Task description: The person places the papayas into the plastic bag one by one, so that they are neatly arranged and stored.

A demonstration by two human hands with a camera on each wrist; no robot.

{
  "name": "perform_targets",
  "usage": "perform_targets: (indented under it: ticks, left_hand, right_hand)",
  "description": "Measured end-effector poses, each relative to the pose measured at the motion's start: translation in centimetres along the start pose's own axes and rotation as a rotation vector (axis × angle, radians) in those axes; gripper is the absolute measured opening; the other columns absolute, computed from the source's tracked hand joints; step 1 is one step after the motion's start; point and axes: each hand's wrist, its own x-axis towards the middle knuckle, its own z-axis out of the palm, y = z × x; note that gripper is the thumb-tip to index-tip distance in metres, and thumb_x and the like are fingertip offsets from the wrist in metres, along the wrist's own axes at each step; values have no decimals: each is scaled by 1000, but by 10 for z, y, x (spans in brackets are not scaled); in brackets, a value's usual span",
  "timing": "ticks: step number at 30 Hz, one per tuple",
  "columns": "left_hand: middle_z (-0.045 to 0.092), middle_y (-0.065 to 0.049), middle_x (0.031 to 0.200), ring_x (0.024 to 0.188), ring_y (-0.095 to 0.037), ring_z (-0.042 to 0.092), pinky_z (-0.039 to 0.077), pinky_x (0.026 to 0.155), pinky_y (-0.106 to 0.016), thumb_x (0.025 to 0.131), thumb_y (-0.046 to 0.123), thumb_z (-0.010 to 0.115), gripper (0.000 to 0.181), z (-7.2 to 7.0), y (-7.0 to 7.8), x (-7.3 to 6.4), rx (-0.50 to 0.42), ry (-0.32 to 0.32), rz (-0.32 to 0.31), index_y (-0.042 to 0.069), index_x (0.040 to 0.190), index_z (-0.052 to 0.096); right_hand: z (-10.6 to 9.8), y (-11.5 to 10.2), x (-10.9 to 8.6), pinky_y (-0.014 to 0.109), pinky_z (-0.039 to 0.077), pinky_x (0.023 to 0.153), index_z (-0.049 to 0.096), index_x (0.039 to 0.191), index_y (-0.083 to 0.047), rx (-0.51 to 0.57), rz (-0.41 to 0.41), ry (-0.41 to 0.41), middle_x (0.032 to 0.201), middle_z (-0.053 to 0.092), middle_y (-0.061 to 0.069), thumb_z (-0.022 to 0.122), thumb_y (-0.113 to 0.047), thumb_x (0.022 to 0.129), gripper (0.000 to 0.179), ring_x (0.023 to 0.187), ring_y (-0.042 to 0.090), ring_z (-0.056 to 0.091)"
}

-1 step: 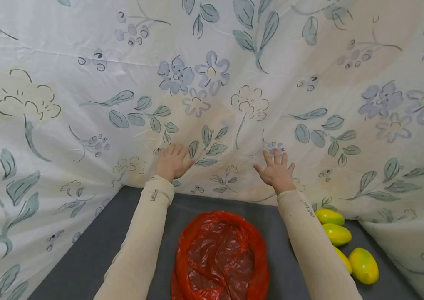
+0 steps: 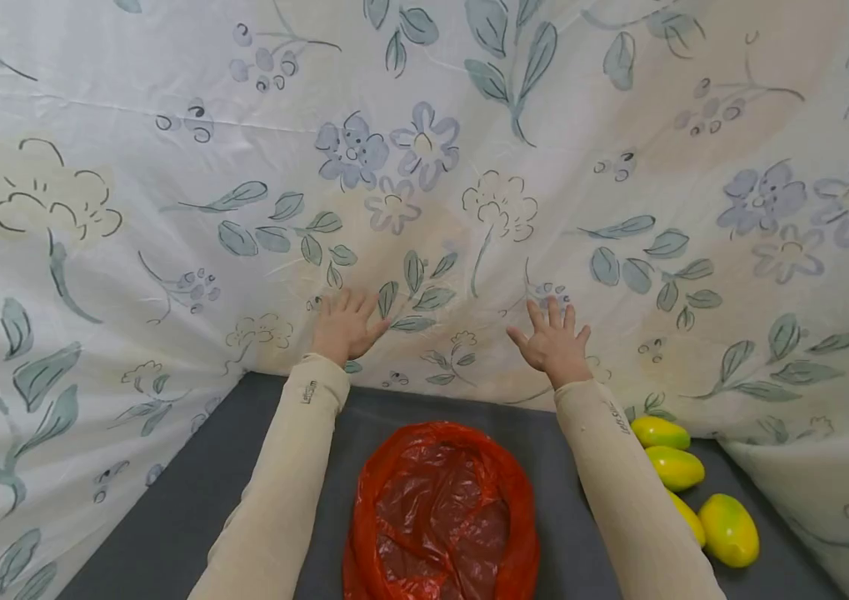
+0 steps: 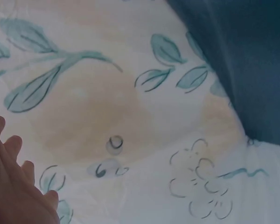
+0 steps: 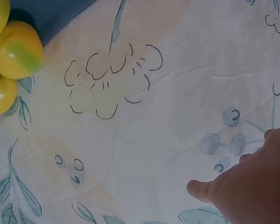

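Note:
My left hand (image 2: 347,323) is held out before the floral cloth (image 2: 424,250), fingers spread and holding nothing. To its right, my right hand (image 2: 555,342) is likewise outstretched with spread fingers and nothing in it. Whether either hand touches the cloth I cannot tell. Between the forearms, a red plastic bag (image 2: 521,517) stands on the dark table with its mouth spread wide and its rim rolled outward. Several yellow-green mangoes (image 2: 728,531) lie right of the right forearm, which partly hides one. The right wrist view also shows mangoes (image 4: 18,50) at its upper left.
The dark grey table (image 2: 192,500) runs back to the hanging floral cloth, which also encloses the left and right sides. At the right, a fold of cloth (image 2: 829,483) bulges along the table's edge beside the mangoes.

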Motion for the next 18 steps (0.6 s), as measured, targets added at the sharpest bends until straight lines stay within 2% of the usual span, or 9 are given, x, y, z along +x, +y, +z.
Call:
perform_targets:
  ticks: [5,10,15,18]
  left_hand:
    - [23,-13,154,142,-33,11,6,111,-56,100,48,32,63,5,-1,-5,-16,11,14,12,152,27]
    - [23,-13,154,142,-34,11,7,111,-57,100,49,33,64,6,-3,-7,-33,27,30,13,152,27]
    - [20,-13,155,142,-35,11,6,111,-57,100,51,32,65,10,-7,-12,30,-13,60,13,152,26]
    - [20,-13,155,142,-36,12,5,111,-57,100,50,34,64,16,-10,-16,20,-31,72,13,152,26]
  right_hand:
    - [2,2,-2,70,-4,102,10,154,-9,23,-15,2,156,-6,22,32,-52,99,73,138,47,-11]
    - [5,2,0,68,-2,104,7,154,-12,75,-68,30,156,-5,22,29,-53,99,72,139,47,-10]
    - [15,2,1,62,2,108,10,154,-10,293,-89,119,156,3,23,30,-50,100,70,139,46,-4]
    - [21,1,-1,59,7,110,13,154,-8,457,-99,185,154,10,25,33,-47,101,68,140,45,3]
